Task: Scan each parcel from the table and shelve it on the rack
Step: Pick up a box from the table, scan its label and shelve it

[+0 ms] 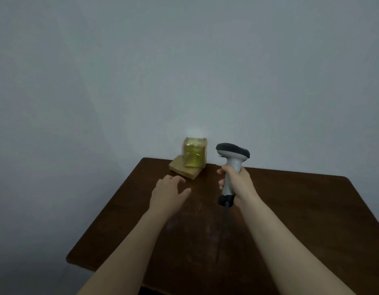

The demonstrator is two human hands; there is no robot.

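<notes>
While the handheld barcode scanner [232,158] is gripped by its grey handle in the right hand [237,184], its dark head turned toward the far edge of the brown worktop [290,209], the left hand [170,191] is held open above the wood, fingers spread and nothing in it, near the parcels but apart from them. Two parcels are counted: a flat cardboard parcel [184,169] lying at the far edge by the wall, and a taller parcel [194,153] wrapped in glossy yellowish tape, stood upright on top of it. One scanner is seen, one dark cable [225,213] hanging from its base, and two hands; no rack is shown. The step in hand is judged to be the scanning of a parcel, a pale glow being seen on the wall just above the upright one. No label can be made out. The next move is judged to call for the upper parcel to be taken by the free hand and its code turned toward the scanner head, without the lower one being knocked.
</notes>
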